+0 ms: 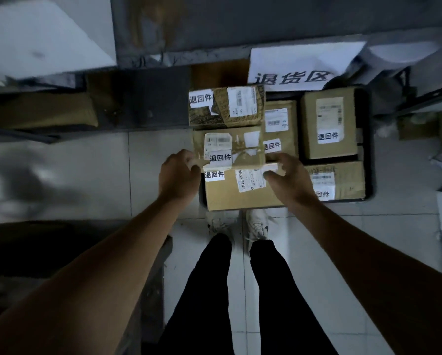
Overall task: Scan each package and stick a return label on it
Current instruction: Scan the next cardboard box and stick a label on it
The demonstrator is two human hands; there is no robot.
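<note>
A person stands over a dark tray (368,175) on the tiled floor (143,175), both bare arms stretched down to a taped box (227,147). The left hand (179,172) grips the box's left end, fingers curled over its near edge. The right hand (288,178) holds the right end, fingers bent round the near corner, thumb toward the viewer. The held box bears a shipping label and a white return label (220,158) printed in black characters. It sits above, or on, a larger box (230,193) at the tray's near left; whether the two touch cannot be told. That larger box has its own return label (214,175) at its far left corner. Beyond lies a patterned box (226,106), also labelled. To the right stand three more labelled boxes: a narrow one (281,129), a tall one (329,123) and a low one (336,180). A white sign (296,65) with large characters lies behind the tray. The person's pale shoes (258,224) touch the tray's near edge.
</note>
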